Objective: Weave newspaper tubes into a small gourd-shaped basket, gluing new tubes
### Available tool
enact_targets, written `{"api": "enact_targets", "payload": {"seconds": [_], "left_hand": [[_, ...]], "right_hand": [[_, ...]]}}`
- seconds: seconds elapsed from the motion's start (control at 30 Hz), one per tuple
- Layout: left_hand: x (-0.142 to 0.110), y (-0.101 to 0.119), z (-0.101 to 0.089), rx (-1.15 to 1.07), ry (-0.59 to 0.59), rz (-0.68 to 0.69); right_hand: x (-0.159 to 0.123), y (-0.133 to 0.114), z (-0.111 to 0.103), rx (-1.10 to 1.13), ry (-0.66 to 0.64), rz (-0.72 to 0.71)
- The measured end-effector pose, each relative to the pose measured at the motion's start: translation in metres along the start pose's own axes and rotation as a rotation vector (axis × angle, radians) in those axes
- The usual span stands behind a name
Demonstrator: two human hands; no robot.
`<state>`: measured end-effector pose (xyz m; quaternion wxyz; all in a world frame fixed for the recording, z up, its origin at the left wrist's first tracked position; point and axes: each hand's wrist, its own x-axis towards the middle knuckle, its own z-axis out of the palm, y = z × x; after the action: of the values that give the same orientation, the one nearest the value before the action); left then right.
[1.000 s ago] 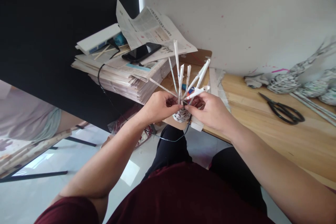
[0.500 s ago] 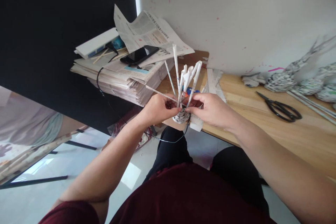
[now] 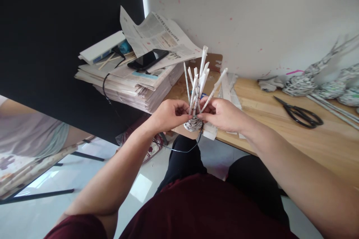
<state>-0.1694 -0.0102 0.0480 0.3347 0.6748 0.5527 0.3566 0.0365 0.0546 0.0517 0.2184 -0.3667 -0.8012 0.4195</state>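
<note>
Between my hands is a small woven newspaper basket, at the front edge of the wooden table. Rolled paper sticks rise from its rim, most of them upright, one leaning to the right. My left hand is closed on the basket's left side, thumb at the rim. On the right, my right hand pinches at the rim by the base of the leaning stick. The fingers behind the sticks are partly hidden. A thin dark cable hangs below the basket.
A newspaper stack at the left carries a phone, a white box and a loose newspaper sheet. Black scissors lie on the table at the right. Woven paper pieces stand by the wall. Another person is partly visible at left.
The sticks have shifted: one that slanted out to the left over my left hand no longer shows there, and one now leans farther right. My hands stay at the rim.
</note>
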Motion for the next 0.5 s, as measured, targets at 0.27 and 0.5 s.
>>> {"api": "enact_targets", "payload": {"seconds": [0.27,0.5], "left_hand": [[0.0,0.0,-0.001,0.064,-0.004,0.035],[0.003,-0.01,-0.003,0.054,0.007,0.092]], "right_hand": [[-0.003,-0.001,-0.002,0.041,-0.003,0.034],[-0.008,-0.003,-0.005,0.014,0.007,-0.019]]}}
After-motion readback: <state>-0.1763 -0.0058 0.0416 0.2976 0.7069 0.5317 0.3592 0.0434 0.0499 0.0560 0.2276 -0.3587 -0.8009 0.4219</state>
